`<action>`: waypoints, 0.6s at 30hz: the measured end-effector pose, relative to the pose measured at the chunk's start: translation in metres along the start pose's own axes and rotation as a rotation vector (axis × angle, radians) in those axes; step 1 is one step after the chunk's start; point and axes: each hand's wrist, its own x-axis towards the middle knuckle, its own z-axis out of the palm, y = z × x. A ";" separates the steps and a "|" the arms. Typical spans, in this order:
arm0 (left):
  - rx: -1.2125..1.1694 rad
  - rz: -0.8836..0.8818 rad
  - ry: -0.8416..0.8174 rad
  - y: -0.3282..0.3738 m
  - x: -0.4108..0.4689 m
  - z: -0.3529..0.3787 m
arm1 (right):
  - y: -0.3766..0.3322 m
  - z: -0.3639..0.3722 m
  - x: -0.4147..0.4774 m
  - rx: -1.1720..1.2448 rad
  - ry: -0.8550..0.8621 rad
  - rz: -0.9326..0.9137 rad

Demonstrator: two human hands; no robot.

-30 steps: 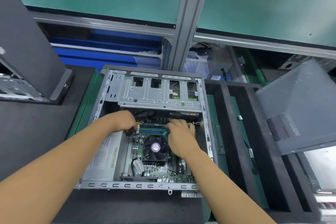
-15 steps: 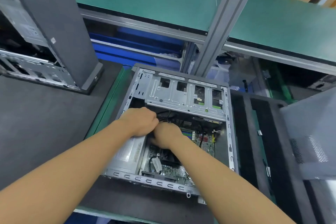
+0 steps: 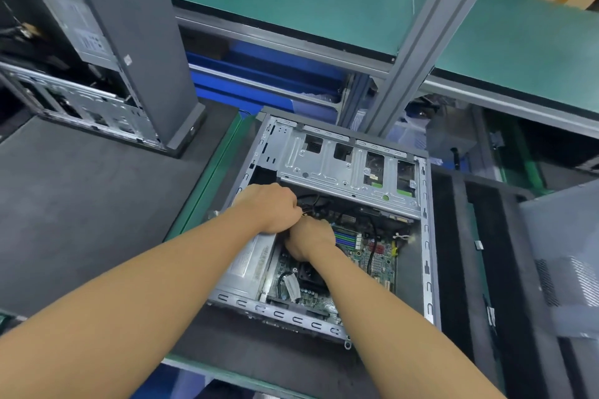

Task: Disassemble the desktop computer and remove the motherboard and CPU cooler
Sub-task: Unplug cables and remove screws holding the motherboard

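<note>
Centre of the frame: desktop computer case [image 3: 426,238] laid flat on a dark foam mat [image 3: 275,363], open side up, presumably to give reach from above. Inside, toward the lower right: green motherboard [image 3: 379,264], still seated on the case floor, with RAM sticks [image 3: 345,236] standing just right of the hands. CPU cooler [image 3: 309,275] still mounted on the board, only a corner of its black fan showing beneath the right wrist. Along the left inner wall: silver power supply [image 3: 249,261]. Across the top: perforated metal drive cage [image 3: 340,165]. Left hand [image 3: 272,207] curled knuckles-up over the far end of the power supply, fingertips closed on black cables [image 3: 311,202] running off toward the drive cage, probably steadying or tugging a lead to free its plug. Right hand [image 3: 309,238] pressed against the left, also curled, fingers tucked down out of sight toward the board. Impossible to tell what, if anything, is gripped there, though likely the connector end. Judged as cable unplugging, an early step: no lifting of board or cooler with leads attached. Upper left of the frame: second grey tower [image 3: 129,42], upright, well apart from the work. Right edge: grey perforated side panel [image 3: 564,236], off the case and clear of the hands.
</note>
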 end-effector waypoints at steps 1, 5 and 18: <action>0.005 -0.014 -0.050 0.001 0.002 -0.001 | 0.001 -0.001 -0.001 0.012 -0.005 0.000; -0.057 0.016 -0.051 -0.002 0.002 -0.002 | 0.001 -0.007 -0.007 0.167 0.014 -0.008; -0.109 0.025 -0.059 -0.002 0.004 -0.003 | 0.069 -0.023 -0.049 1.047 -0.012 -0.056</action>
